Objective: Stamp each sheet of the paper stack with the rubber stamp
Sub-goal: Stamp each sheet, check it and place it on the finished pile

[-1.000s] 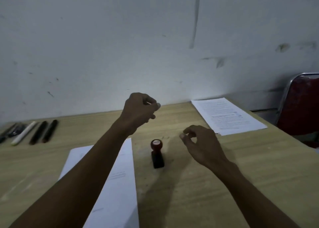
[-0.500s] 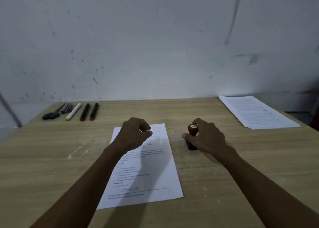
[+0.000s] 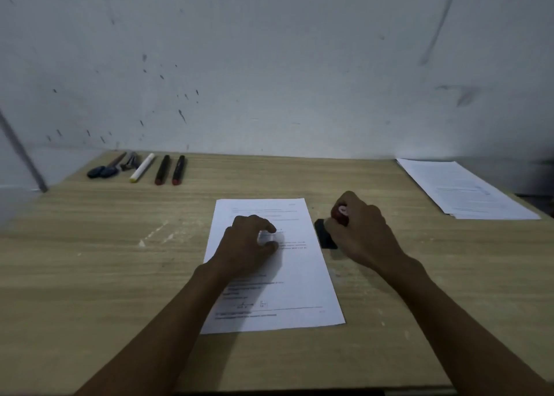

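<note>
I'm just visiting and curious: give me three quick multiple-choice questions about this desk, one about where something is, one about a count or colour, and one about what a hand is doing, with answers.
1. Where does the paper stack lie?
A. at the table's far right
B. under the left hand
C. beside the pens

2. How many dark markers with red ends lie side by side at the far left?
A. one
B. two
C. four

3. What is the right hand doing?
A. lying flat on the table
B. holding a pen
C. gripping the rubber stamp

Answers:
1. A, the stack sits by the far right corner of the table, apart from the single sheet in the middle.
2. B, two lie next to the white marker.
3. C, its fingers curl round the stamp's red knob, while the left hand hangs over the sheet.
</note>
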Action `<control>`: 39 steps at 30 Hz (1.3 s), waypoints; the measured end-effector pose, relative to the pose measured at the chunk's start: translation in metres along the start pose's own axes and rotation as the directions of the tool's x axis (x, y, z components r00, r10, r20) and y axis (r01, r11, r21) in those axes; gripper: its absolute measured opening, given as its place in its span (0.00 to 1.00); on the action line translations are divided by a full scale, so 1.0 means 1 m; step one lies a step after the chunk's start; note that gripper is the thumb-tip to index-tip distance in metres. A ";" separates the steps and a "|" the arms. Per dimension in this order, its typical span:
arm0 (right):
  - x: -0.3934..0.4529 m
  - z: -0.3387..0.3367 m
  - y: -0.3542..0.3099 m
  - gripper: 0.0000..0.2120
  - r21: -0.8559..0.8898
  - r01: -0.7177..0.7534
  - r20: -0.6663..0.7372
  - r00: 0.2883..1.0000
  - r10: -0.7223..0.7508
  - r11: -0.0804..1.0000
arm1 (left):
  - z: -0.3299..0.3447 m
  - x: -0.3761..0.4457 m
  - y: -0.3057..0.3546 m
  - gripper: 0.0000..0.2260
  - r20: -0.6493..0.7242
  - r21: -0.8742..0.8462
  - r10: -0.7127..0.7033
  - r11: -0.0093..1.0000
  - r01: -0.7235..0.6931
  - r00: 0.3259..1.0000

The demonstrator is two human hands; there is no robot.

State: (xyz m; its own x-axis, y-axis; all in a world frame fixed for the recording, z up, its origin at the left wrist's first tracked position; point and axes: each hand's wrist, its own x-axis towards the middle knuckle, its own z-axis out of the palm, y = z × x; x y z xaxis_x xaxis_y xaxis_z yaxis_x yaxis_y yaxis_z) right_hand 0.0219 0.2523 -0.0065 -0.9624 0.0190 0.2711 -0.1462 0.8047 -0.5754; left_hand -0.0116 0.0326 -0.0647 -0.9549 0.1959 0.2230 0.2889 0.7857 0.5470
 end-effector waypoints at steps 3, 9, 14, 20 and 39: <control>-0.007 0.014 -0.013 0.05 -0.083 0.075 0.067 0.995 -0.069 0.994 | 0.007 -0.006 -0.005 0.17 -0.016 0.011 0.041 0.999 -0.041 0.999; -0.011 0.032 -0.023 0.05 -0.222 0.156 0.090 0.986 -0.140 0.962 | 0.009 -0.012 0.001 0.18 -0.036 0.086 0.031 0.996 -0.028 0.999; -0.016 0.047 -0.023 0.05 -0.275 0.172 0.097 0.984 -0.151 0.946 | 0.015 -0.013 -0.007 0.13 -0.071 0.083 0.059 0.995 -0.053 0.996; -0.019 0.052 -0.022 0.05 -0.306 0.158 0.071 0.987 -0.143 0.939 | 0.016 -0.012 -0.010 0.13 -0.056 0.098 0.066 0.993 -0.061 0.996; -0.028 0.073 -0.017 0.07 -0.389 0.124 -0.049 0.987 -0.155 0.913 | 0.021 -0.011 -0.016 0.12 -0.089 0.114 0.105 0.989 -0.095 0.990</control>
State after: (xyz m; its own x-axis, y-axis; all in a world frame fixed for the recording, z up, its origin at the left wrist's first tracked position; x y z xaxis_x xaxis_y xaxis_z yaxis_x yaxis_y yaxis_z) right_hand 0.0344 0.1952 -0.0608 -0.9159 -0.0768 0.3939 -0.1637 0.9677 -0.1919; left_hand -0.0073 0.0298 -0.0929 -0.9095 0.2244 0.3500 0.3682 0.8257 0.4274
